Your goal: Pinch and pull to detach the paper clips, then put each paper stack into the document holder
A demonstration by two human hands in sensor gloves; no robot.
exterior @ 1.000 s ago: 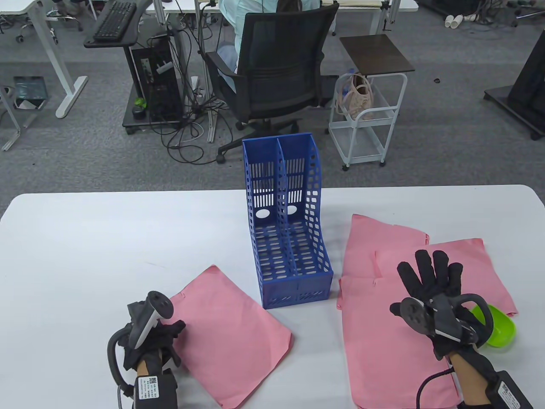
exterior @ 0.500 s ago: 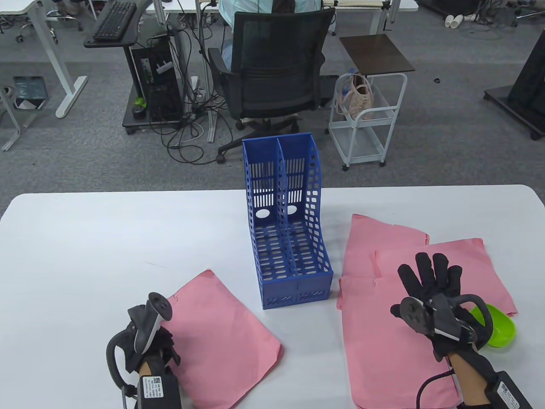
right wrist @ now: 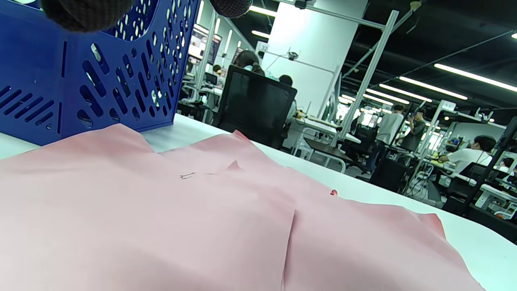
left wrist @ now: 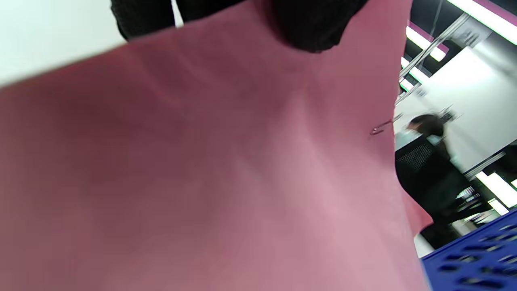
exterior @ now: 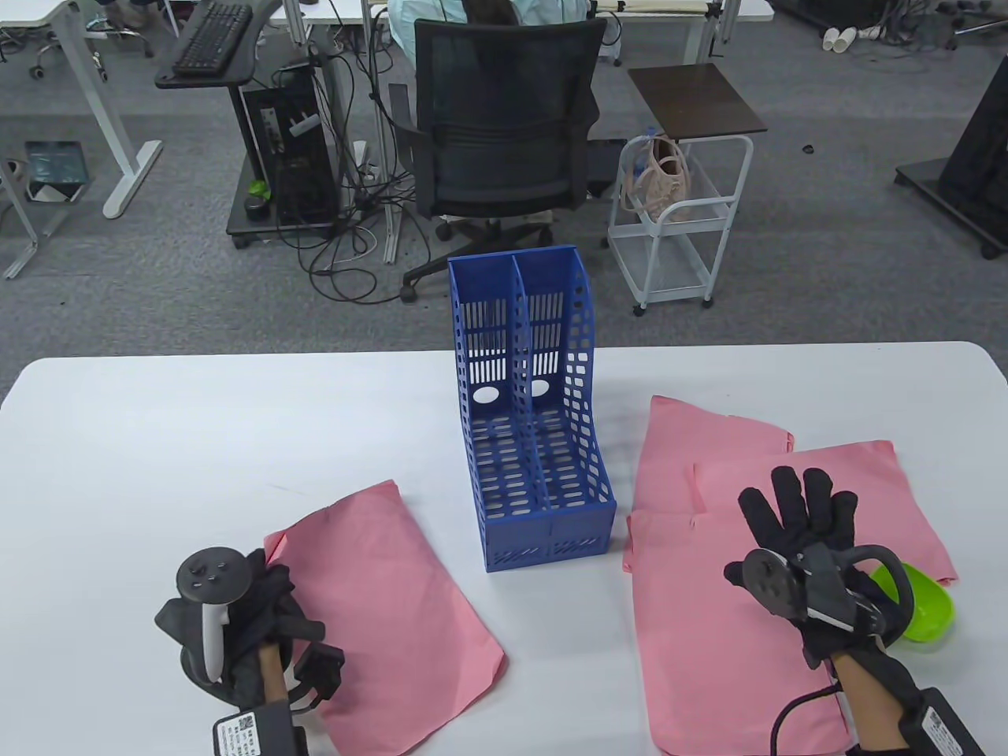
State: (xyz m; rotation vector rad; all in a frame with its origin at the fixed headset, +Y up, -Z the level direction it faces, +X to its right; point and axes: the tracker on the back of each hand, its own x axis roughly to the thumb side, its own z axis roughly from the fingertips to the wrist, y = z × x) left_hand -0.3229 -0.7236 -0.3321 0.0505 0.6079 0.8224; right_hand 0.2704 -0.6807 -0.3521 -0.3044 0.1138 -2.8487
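A pink paper stack [exterior: 386, 614] lies at the front left of the white table [exterior: 197, 441], its left edge lifted. My left hand [exterior: 272, 587] pinches that edge, thumb on top in the left wrist view. A paper clip [left wrist: 381, 127] sits on the stack's far edge. The blue two-slot document holder [exterior: 535, 441] stands mid-table with nothing in it. My right hand [exterior: 795, 512] rests flat with spread fingers on three overlapping pink stacks [exterior: 709, 630] at the right. A paper clip [right wrist: 186, 175] shows on one of them.
A green bowl [exterior: 925, 610] sits just right of my right wrist, partly on the pink paper. Beyond the table's far edge are a black office chair [exterior: 504, 126] with a person in it and a white trolley [exterior: 677, 228].
My left hand has moved left and turned, dragging and swinging its pink stack leftward, away from the holder. The right hand has stayed put on its stacks.
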